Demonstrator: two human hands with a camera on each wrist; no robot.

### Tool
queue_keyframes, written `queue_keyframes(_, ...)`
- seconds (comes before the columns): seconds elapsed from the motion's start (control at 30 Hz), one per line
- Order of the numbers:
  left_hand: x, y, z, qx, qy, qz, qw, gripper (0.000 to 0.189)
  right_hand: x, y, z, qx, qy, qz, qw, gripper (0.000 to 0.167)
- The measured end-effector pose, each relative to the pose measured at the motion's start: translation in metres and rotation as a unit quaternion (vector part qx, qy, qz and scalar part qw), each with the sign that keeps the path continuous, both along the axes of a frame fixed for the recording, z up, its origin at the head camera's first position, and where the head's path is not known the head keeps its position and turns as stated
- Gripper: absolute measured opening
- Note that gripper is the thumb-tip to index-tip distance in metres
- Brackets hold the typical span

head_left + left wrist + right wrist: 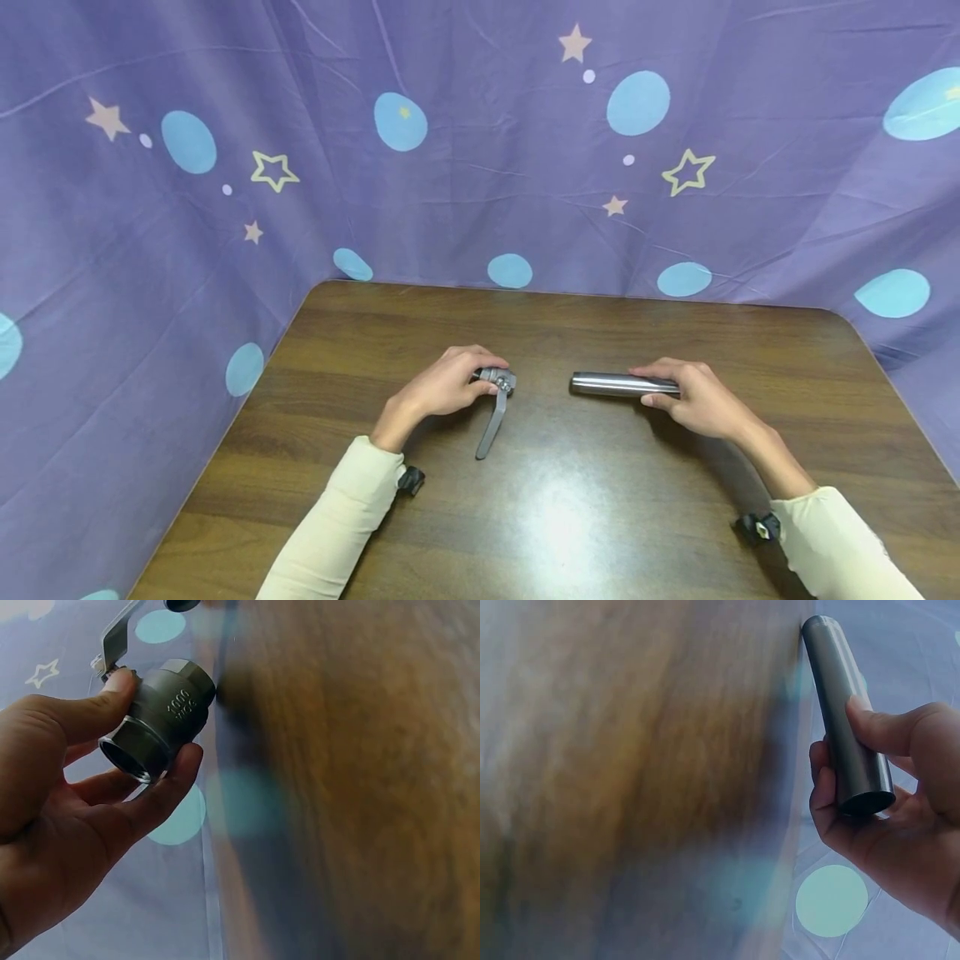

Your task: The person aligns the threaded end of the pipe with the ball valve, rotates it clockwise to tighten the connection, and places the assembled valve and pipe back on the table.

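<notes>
A metal ball valve with raised lettering on its body is pinched between the thumb and fingers of my left hand. Its long flat lever handle points toward the front of the table in the head view. My right hand grips a smooth steel pipe near its right end, thumb on one side and fingers curled round the other. The pipe's free end faces the valve, with a gap between them. In the right wrist view the pipe's near end looks dark.
The brown wooden table has rounded far corners and a bright light reflection at its front middle. A purple curtain with stars and blue dots hangs behind and to the left. Black bands sit by both sleeves.
</notes>
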State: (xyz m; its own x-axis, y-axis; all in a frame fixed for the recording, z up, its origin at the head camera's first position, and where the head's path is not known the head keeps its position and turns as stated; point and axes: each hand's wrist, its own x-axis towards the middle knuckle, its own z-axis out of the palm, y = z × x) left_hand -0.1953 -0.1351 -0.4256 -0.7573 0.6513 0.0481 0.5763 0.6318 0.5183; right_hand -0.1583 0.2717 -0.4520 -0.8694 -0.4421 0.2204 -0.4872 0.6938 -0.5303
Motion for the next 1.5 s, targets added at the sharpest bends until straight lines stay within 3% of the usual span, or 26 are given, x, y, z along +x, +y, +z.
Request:
queue_keyframes(0.2, 0.000, 0.004, -0.002, -0.010, -0.002, 0.011, 0.9999, 0.047, 0.003, -0.001, -0.001, -0.002, -0.013, -0.004, 0.9999, 0.042)
queue_keyframes(0.5, 0.000, 0.003, -0.006, 0.006, 0.015, 0.007, 0.9998, 0.038, 0.005, -0.002, -0.003, -0.022, -0.024, -0.032, 0.9989, 0.039)
queue_keyframes(0.7, 0.000, 0.003, -0.006, 0.045, 0.036, 0.016, 0.9982, 0.039, 0.005, -0.003, -0.006, -0.070, -0.009, -0.043, 0.9966, 0.037)
queue_keyframes(0.83, 0.000, 0.005, 0.000, 0.081, 0.031, 0.043, 0.9953, 0.041, 0.006, -0.005, -0.004, -0.114, -0.014, -0.045, 0.9924, 0.037)
queue_keyframes(1.03, -0.003, 0.008, 0.007, 0.143, 0.009, 0.086, 0.9859, 0.040, 0.003, -0.010, 0.000, -0.160, -0.035, -0.056, 0.9850, 0.038)
queue_keyframes(1.27, -0.006, 0.012, 0.016, 0.214, -0.042, 0.111, 0.9697, 0.041, 0.002, -0.017, 0.009, -0.208, -0.039, -0.069, 0.9749, 0.038)
queue_keyframes(1.5, -0.004, 0.014, 0.019, 0.254, -0.085, 0.121, 0.9557, 0.042, 0.000, -0.023, 0.015, -0.212, -0.041, -0.069, 0.9741, 0.038)
